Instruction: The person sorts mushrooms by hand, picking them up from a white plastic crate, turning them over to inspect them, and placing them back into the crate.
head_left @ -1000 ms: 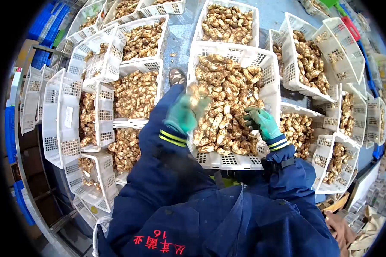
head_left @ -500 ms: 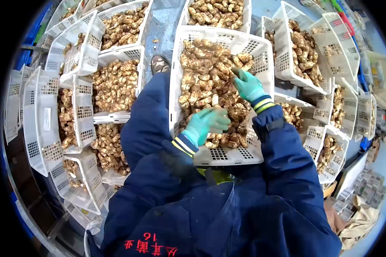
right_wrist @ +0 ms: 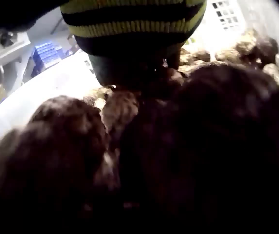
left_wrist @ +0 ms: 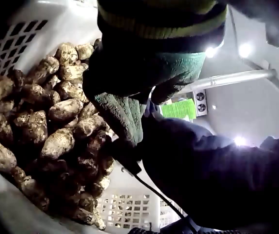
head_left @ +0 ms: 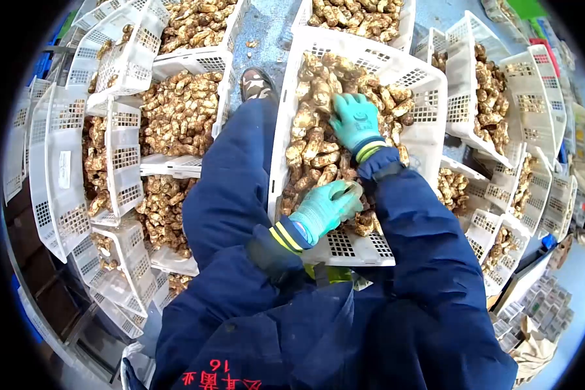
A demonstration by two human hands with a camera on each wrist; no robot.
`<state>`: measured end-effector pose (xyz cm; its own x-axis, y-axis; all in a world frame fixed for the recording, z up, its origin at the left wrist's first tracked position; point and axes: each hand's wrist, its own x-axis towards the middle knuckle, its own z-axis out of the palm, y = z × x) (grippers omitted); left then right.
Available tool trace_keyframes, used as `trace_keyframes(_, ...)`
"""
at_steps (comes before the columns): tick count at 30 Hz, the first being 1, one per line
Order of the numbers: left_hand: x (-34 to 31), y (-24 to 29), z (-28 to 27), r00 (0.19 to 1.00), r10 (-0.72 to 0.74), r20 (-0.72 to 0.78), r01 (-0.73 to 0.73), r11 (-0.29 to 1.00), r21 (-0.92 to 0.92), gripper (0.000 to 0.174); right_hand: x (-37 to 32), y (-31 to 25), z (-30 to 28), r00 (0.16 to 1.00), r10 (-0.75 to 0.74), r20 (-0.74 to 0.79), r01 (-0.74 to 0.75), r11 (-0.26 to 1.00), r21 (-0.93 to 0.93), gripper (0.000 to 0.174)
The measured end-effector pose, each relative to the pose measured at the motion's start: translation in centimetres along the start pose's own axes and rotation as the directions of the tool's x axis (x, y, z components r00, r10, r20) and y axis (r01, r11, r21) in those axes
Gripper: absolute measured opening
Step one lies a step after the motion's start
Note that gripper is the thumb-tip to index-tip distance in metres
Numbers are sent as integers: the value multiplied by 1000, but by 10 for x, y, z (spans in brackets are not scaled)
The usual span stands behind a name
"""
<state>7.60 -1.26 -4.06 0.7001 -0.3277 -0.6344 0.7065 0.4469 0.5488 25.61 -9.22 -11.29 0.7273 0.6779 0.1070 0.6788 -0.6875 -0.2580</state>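
Brown-and-white mushrooms (head_left: 322, 153) fill a white slatted crate (head_left: 335, 257) in front of me. Both hands wear green gloves. My left hand (head_left: 325, 211) is low over the near part of the pile, its soiled fingertips close to the mushrooms. In the left wrist view its glove (left_wrist: 125, 114) is bent beside the heap; I cannot tell whether it holds a mushroom. Farther in, my right hand (head_left: 356, 120) reaches down onto the pile, fingertips among the mushrooms. Large dark mushrooms (right_wrist: 66, 131) crowd the right wrist view, where the fingers are hidden.
Another mushroom crate (head_left: 406, 26) stands beyond mine. Mushroom-filled crates (head_left: 227, 84) line the left, some tilted or stacked, and more crates (head_left: 458, 84) stand on the right. A camouflage shoe (head_left: 257, 84) rests on the blue floor (head_left: 260, 49), near a loose mushroom (head_left: 252, 44).
The left hand has come from the crate's left side to its near part. The right hand has moved inward from the right side and now reaches down onto the pile.
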Motion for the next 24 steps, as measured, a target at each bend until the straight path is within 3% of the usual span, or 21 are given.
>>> trace_keyframes(1,-7,11,9,999,-2,-52,8,993,115,31,-13,8,0,1000,6,-13,-7,999,-36,35)
trace_keyframes(2,-4,5,7,998,50,-50,-47,998,52,31,-25,17,-1,1000,17,-22,-19,997,-73,32)
trace_keyframes(4,6,-1,3,1000,-21,2,21,994,-104,30,-41,37,-2,978,206,42,-208,977,52,39)
trace_keyframes(5,2,11,8,995,-58,-79,49,993,-106,32,-50,52,5,947,314,68,-321,921,222,39)
trace_keyframes(6,1,7,4,987,101,-128,-89,991,97,39,-54,60,4,908,404,114,-415,825,384,39)
trace_keyframes(7,4,3,-1,971,173,-165,-177,984,-9,40,-63,66,2,749,564,348,-630,444,637,35)
trace_keyframes(8,9,0,-6,949,238,-205,-264,958,-113,43,-71,61,-12,745,551,377,-571,233,788,34)
trace_keyframes(9,17,-3,-16,964,165,-210,-254,810,-529,47,-78,44,-32,802,522,290,-542,433,720,36)
trace_keyframes(10,7,9,-3,936,212,-280,-334,780,-529,42,-82,20,-55,854,476,212,-494,612,618,37)
trace_keyframes(11,3,17,7,917,214,-338,-352,833,-427,45,-84,2,-74,953,245,181,-304,763,571,36)
trace_keyframes(12,1,21,12,890,224,-397,-362,876,-317,48,-84,-14,-94,986,-10,167,-79,853,517,35)
trace_keyframes(13,7,7,2,884,305,-354,-412,865,-285,43,-83,-26,-115,961,-137,238,30,914,405,30)
trace_keyframes(14,13,-6,-8,871,383,-307,-464,847,-259,39,-72,-23,-118,924,-70,377,-153,833,532,26)
trace_keyframes(15,7,5,-5,851,458,-258,-516,822,-240,35,-60,-12,-110,972,18,233,-131,868,479,25)
trace_keyframes(16,-6,14,0,929,303,-214,-366,846,-389,30,-46,-3,-103,995,57,85,-86,917,389,22)
trace_keyframes(17,-10,21,10,927,295,-232,-357,883,-304,28,-30,3,-98,993,95,-65,-72,956,285,21)
trace_keyframes(18,-10,25,15,923,290,-252,-346,913,-217,26,-16,11,-77,997,47,-57,-32,969,245,20)
trace_keyframes(19,-4,19,6,934,322,-152,-356,853,-381,36,-4,10,-58,999,-37,13,34,980,196,26)
trace_keyframes(20,-4,19,4,932,347,-104,-362,868,-340,39,2,5,-40,989,-120,91,105,982,156,34)
trace_keyframes(23,-6,23,1,912,411,22,-403,902,-153,38,5,-12,-17,956,-56,287,79,995,-67,50)
trace_keyframes(24,-10,23,3,909,411,65,-408,912,-47,39,-1,-7,-5,976,-28,217,40,998,-50,45)
